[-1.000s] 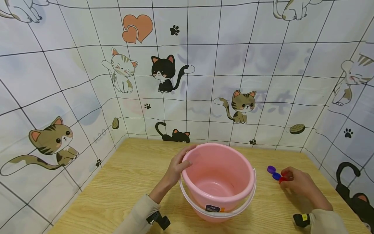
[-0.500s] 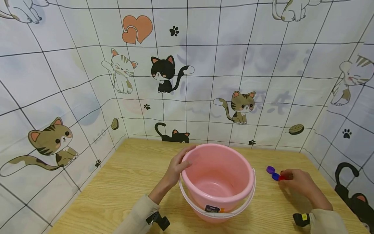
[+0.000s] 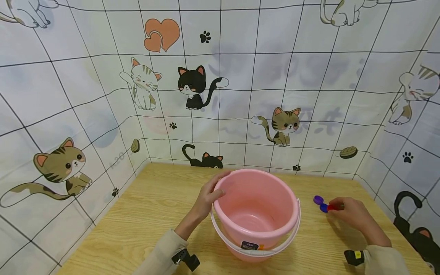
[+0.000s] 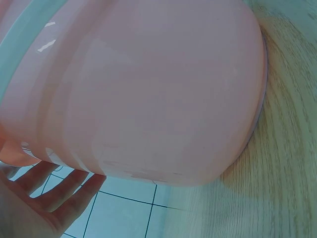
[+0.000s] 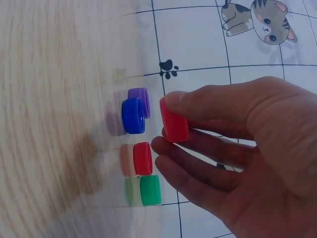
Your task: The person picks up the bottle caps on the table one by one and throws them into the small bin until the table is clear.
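A pink bucket (image 3: 256,206) with a white handle stands on the table, its mouth turned toward me. My left hand (image 3: 207,195) grips its left rim, thumb over the edge; in the left wrist view the fingers (image 4: 74,196) lie along the outer wall. Right of the bucket, my right hand (image 3: 352,214) pinches a red bottle cap (image 5: 174,120) between thumb and fingertips, just off the table. Close by, a purple cap (image 5: 139,99), a blue cap (image 5: 132,115), a second red cap (image 5: 143,158) and a green cap (image 5: 150,190) sit on the wood.
The wood-grain table (image 3: 137,221) is enclosed at the back and both sides by white gridded sheets (image 3: 237,68) printed with cats. The bucket's white handle (image 3: 256,252) hangs down at its front. Each wrist wears a small black camera (image 3: 354,258).
My right hand has shifted slightly at the caps, its fingers closing on a red cap. A bit of green now shows by its fingertips. Left hand and bucket stay put.
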`<control>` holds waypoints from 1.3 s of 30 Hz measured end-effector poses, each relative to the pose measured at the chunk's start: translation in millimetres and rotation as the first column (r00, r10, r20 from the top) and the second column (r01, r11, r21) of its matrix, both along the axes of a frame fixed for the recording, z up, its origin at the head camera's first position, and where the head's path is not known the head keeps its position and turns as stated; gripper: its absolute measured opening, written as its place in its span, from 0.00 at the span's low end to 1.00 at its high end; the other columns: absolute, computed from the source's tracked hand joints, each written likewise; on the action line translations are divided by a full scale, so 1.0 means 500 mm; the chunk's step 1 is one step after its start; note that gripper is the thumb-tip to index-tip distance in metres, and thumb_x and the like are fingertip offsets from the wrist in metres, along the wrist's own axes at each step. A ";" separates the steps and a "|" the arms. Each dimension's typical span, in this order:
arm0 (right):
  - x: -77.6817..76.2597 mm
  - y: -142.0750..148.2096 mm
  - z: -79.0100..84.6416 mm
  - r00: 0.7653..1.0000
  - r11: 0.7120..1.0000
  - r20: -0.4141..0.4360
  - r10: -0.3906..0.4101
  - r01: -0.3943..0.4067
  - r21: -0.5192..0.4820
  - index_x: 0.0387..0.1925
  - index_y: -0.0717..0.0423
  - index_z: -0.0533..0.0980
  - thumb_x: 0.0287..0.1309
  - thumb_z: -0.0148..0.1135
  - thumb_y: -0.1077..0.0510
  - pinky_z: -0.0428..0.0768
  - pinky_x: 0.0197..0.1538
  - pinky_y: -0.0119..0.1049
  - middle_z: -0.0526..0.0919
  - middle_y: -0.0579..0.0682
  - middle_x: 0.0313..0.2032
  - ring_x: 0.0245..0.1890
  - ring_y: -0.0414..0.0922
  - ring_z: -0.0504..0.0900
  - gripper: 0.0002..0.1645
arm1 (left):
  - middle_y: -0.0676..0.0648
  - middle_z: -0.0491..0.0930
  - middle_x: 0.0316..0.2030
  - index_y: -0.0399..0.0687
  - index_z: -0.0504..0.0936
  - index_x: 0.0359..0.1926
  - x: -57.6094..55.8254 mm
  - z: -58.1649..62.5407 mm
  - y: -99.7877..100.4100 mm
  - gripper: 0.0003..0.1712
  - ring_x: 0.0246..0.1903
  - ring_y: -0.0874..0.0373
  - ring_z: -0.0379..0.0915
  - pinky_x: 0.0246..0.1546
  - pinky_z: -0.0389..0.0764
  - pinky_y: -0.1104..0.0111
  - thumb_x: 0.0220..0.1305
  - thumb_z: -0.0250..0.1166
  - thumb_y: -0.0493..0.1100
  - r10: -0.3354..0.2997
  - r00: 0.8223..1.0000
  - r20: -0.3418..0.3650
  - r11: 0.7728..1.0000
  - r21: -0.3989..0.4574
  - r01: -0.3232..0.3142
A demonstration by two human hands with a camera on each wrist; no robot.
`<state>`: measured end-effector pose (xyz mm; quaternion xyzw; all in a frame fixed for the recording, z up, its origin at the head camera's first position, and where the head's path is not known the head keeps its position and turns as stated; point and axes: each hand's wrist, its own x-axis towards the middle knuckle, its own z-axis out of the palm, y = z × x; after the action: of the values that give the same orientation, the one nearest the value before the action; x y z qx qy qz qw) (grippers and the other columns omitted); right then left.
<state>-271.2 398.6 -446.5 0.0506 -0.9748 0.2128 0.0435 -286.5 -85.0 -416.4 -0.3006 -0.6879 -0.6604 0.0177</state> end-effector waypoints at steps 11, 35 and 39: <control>0.000 -0.002 0.003 1.000 1.000 -0.023 0.002 -0.002 0.004 0.50 0.74 0.81 0.57 0.73 0.57 0.86 0.40 0.53 0.87 0.67 0.42 0.40 0.60 0.86 0.25 | 0.32 0.75 0.66 0.47 0.67 0.76 -0.003 0.000 0.000 0.38 0.54 0.30 0.79 0.47 0.85 0.36 0.63 0.55 0.44 -0.001 1.000 -0.010 1.000 -0.010 0.001; 0.007 -0.011 0.028 0.999 1.000 -0.030 0.011 -0.011 -0.008 0.51 0.75 0.80 0.59 0.71 0.59 0.88 0.38 0.49 0.87 0.69 0.42 0.40 0.60 0.88 0.25 | 0.32 0.76 0.65 0.48 0.68 0.76 -0.001 0.000 0.000 0.38 0.53 0.29 0.79 0.46 0.83 0.34 0.62 0.55 0.45 0.007 1.000 -0.006 1.000 -0.015 -0.007; 0.009 -0.017 0.035 0.999 1.000 -0.035 0.013 -0.014 -0.019 0.51 0.76 0.80 0.58 0.71 0.59 0.89 0.37 0.48 0.87 0.68 0.42 0.39 0.60 0.88 0.25 | 0.32 0.76 0.65 0.47 0.67 0.76 0.000 0.001 -0.001 0.39 0.53 0.29 0.79 0.46 0.83 0.34 0.63 0.55 0.45 0.003 1.000 -0.001 1.000 -0.015 -0.003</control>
<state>-266.6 389.9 -428.9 0.0605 -0.9714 0.2217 0.0597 -286.6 -85.3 -416.1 -0.2999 -0.6932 -0.6552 0.0168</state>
